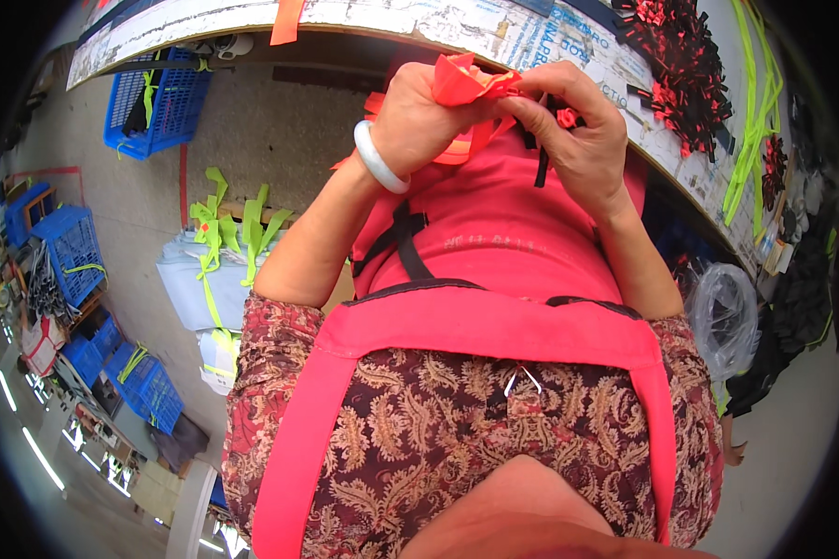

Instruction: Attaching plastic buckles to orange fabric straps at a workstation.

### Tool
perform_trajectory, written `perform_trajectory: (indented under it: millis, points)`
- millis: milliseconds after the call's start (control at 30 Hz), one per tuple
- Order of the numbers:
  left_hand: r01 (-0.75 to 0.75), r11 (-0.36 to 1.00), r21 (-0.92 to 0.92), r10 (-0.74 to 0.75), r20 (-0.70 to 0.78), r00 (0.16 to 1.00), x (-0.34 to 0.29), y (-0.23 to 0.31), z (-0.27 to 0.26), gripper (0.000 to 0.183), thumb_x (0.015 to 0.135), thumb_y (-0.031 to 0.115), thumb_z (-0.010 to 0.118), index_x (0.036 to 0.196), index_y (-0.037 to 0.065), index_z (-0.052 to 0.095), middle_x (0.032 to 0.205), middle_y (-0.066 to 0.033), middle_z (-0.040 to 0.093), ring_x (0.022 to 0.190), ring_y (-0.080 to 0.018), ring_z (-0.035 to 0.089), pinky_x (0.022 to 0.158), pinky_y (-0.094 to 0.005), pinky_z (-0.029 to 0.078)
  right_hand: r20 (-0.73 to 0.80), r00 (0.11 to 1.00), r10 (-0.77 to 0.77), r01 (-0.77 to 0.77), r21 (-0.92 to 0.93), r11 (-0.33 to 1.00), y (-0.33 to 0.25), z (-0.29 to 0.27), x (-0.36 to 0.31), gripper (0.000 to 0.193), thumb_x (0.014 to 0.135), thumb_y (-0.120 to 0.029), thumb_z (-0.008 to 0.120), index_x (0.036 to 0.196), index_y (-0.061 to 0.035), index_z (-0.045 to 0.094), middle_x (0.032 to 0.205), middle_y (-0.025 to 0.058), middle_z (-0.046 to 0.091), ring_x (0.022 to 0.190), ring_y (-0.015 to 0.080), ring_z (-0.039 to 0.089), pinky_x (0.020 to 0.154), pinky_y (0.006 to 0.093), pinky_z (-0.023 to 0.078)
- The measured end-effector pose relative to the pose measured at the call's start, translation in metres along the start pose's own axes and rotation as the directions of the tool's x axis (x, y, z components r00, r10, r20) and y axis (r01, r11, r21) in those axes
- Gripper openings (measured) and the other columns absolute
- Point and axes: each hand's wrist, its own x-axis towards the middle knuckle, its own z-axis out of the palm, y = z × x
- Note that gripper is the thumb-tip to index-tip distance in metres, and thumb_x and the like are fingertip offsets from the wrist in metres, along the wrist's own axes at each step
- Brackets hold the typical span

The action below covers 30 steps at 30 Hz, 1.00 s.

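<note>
Bright orange fabric strips point(471, 84) are bunched in my left hand point(415, 116), whose fingers are closed round them. Folded ends stick up above the fist, and more orange hangs below it. My right hand point(587, 140) meets the left over my lap, its thumb and forefinger pinched at the end of the orange fabric. Exactly what lies between those fingertips is hidden. Under the right palm show a narrow black strip point(542, 168) and a small orange-red piece point(567, 118). A pale bangle point(378, 158) circles my left wrist. Both hands are just off the table's near edge.
The worn white table point(373, 17) runs across the far side. On it lie an orange strip point(287, 20), a heap of black-and-red pieces point(676, 70) and yellow-green strips point(750, 121). To the left are blue crates point(163, 107) and a pale fabric stack point(191, 275).
</note>
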Motion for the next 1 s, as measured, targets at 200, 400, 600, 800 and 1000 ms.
perform_trajectory:
  millis: [200,400,600,800,1000]
  points:
    - [-0.035,0.999,-0.008,0.035,-0.001,0.999,0.001,-0.009,-0.003,0.021,0.083,0.008,0.072,0.101,-0.002,0.069,0.088,-0.0046,0.070,0.079,-0.0070,0.062,0.069,-0.0231,0.051,0.019,0.998,-0.053,0.054,-0.083,0.995,-0.001,0.001,0.002,0.015,0.079,-0.007,0.074,0.091,-0.0013,0.067,0.084,0.0053,0.063,0.075,0.0140,0.059,0.068,0.0242,0.046]
    - [0.032,0.995,-0.097,-0.035,-0.029,0.999,0.000,0.002,0.000,0.020,0.083,0.006,0.071,0.101,-0.001,0.069,0.090,-0.0050,0.070,0.081,-0.0078,0.062,0.070,-0.0236,0.051,0.001,0.990,0.138,-0.138,0.050,0.989,-0.002,0.004,-0.003,0.013,0.082,-0.007,0.072,0.092,-0.0009,0.066,0.080,0.0006,0.062,0.071,0.0068,0.055,0.064,0.0201,0.044]
    - [0.003,0.998,-0.064,-0.008,-0.083,0.997,-0.004,-0.001,-0.002,0.015,0.085,0.007,0.070,0.097,-0.001,0.069,0.081,-0.0006,0.066,0.071,-0.0051,0.057,0.062,-0.0210,0.046,0.057,0.936,0.346,-0.350,0.227,0.909,0.007,0.000,-0.005,0.014,0.088,-0.013,0.068,0.094,-0.0005,0.065,0.076,-0.0046,0.058,0.067,0.0000,0.049,0.059,0.0150,0.040]
    - [-0.011,1.000,0.019,0.012,-0.078,0.997,-0.005,-0.003,-0.008,0.014,0.087,0.011,0.069,0.096,-0.001,0.069,0.077,0.0010,0.065,0.066,-0.0039,0.054,0.058,-0.0203,0.044,0.088,0.912,0.400,-0.409,0.250,0.877,0.001,0.002,-0.003,0.014,0.089,-0.014,0.068,0.093,-0.0010,0.064,0.071,-0.0067,0.055,0.061,-0.0017,0.046,0.053,0.0144,0.036]
    - [0.076,0.962,-0.262,-0.120,-0.159,0.980,-0.002,0.008,-0.011,0.016,0.085,0.011,0.071,0.095,-0.001,0.070,0.075,0.0009,0.065,0.062,-0.0043,0.054,0.055,-0.0210,0.043,0.254,0.859,0.445,-0.500,0.227,0.835,0.000,-0.003,-0.004,0.014,0.089,-0.014,0.068,0.092,-0.0016,0.064,0.066,-0.0076,0.052,0.055,-0.0022,0.043,0.047,0.0146,0.032]
